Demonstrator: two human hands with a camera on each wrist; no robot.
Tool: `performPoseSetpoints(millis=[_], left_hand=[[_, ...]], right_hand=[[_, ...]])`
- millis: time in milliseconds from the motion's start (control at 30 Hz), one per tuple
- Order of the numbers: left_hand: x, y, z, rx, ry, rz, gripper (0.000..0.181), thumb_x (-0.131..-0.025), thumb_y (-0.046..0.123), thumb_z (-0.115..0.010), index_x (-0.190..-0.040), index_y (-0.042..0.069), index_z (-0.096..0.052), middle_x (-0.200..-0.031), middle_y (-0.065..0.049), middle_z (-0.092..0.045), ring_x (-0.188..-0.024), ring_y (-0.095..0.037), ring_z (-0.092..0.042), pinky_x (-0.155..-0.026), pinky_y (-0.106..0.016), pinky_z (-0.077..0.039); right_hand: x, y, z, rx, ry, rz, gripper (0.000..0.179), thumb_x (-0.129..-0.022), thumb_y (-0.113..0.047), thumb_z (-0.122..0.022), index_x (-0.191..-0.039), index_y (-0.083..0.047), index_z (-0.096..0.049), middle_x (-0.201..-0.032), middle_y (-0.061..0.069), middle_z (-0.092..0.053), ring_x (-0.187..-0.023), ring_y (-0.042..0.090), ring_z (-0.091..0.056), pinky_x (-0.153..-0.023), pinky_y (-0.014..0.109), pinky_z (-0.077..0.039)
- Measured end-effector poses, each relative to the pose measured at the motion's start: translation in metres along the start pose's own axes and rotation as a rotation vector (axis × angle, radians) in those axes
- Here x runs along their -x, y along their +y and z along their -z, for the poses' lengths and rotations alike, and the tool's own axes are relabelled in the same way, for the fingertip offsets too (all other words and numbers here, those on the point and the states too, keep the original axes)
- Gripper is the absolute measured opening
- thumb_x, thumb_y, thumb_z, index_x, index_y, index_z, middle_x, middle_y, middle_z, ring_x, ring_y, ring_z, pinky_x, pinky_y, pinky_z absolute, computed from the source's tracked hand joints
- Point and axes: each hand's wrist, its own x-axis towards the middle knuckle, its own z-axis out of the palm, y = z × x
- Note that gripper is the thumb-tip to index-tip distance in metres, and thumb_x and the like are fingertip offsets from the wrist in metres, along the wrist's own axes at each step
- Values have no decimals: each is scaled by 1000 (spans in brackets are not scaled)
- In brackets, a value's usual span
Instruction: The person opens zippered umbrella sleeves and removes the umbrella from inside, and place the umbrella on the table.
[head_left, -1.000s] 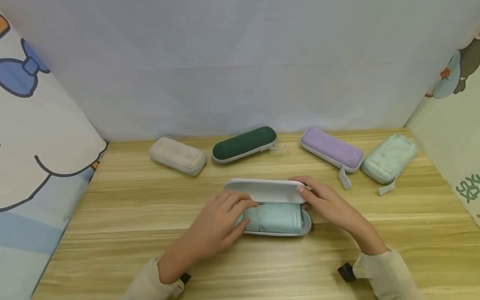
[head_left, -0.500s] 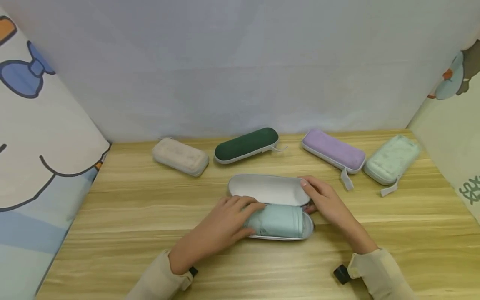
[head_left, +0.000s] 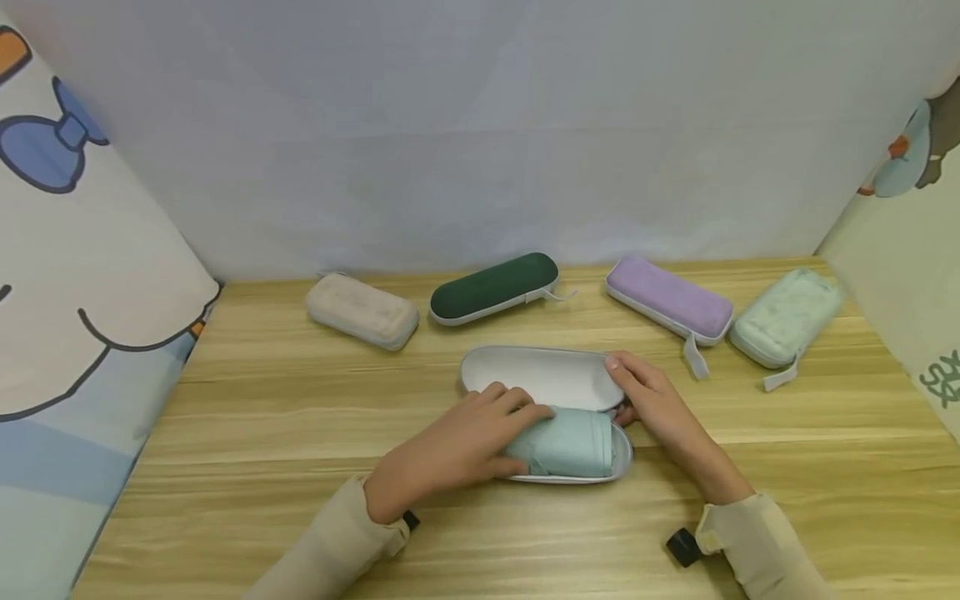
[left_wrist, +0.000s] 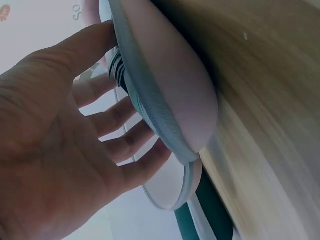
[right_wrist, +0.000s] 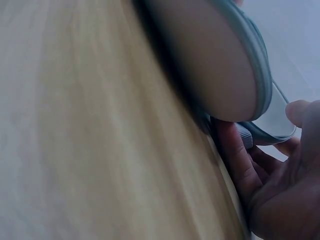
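Sleeves [head_left: 333, 537] of pale cloth lie nearest, on the near side of the open case [head_left: 626, 457], which rests on the wooden table [head_left: 540, 546]. The left hand [head_left: 465, 437] curves over the case's left end, thumb at its near rim and fingers reaching inside, apparently grasping the folded blue-green bundle [head_left: 573, 443] lying there; how firmly, I cannot tell. The bundle looks light, soft and unlikely to break, so gripping across its full width or by its uncovered right end should serve, though its smooth face may slip a little. The case's shell seems light but stiff, best handled by the rim. Its lid [head_left: 540, 372] tips back on the far side, the right end gripped by the right hand [head_left: 660, 404], thumb inside. Beyond the case lie closed ones: a beige case [head_left: 362, 311] to its left, a green case [head_left: 495, 289] almost straight behind, a purple case [head_left: 670, 297] and a mint case [head_left: 787, 317] to its right. Farthest behind it rises a pale backdrop [head_left: 510, 133].
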Motion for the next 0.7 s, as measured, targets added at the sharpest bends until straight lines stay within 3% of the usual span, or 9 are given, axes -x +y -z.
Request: performPoseSetpoints(millis=[167, 333, 533, 700], left_hand=[[-6, 11, 0, -141, -16, 42, 77, -91, 48, -78, -155, 22, -46, -141, 0, -57, -122, -22, -55, -90, -38, -51], [-9, 20, -3, -258, 20, 57, 78, -87, 47, -82, -152, 19, -49, -134, -2, -58, -113, -22, -56, -86, -38, -52], [-9, 21, -12, -274, 97, 57, 70, -78, 36, -79, -141, 14, -57, -122, -3, -58, -101, -20, -54, -78, -34, -46], [-11, 22, -14, -260, 131, 50, 67, -75, 30, -76, -137, 14, -58, -120, -3, -60, -100, -21, -56, -74, -34, -45]], right_hand=[[1, -1, 2, 18, 1, 0, 49, -113, -42, -39, -131, 1, -56, -107, 17, -57, -80, 13, -59, -65, 30, -58], [-1, 0, 1, 6, -2, 4, 48, -113, -41, -38, -130, 1, -55, -106, 17, -57, -79, 14, -59, -65, 30, -58], [-2, 4, -1, -24, -5, -9, 48, -113, -41, -39, -128, 2, -54, -102, 13, -57, -78, 13, -60, -65, 30, -59], [0, 4, 1, -26, -8, -11, 49, -113, -41, -40, -130, 2, -55, -104, 14, -57, -78, 13, -61, -65, 31, -59]])
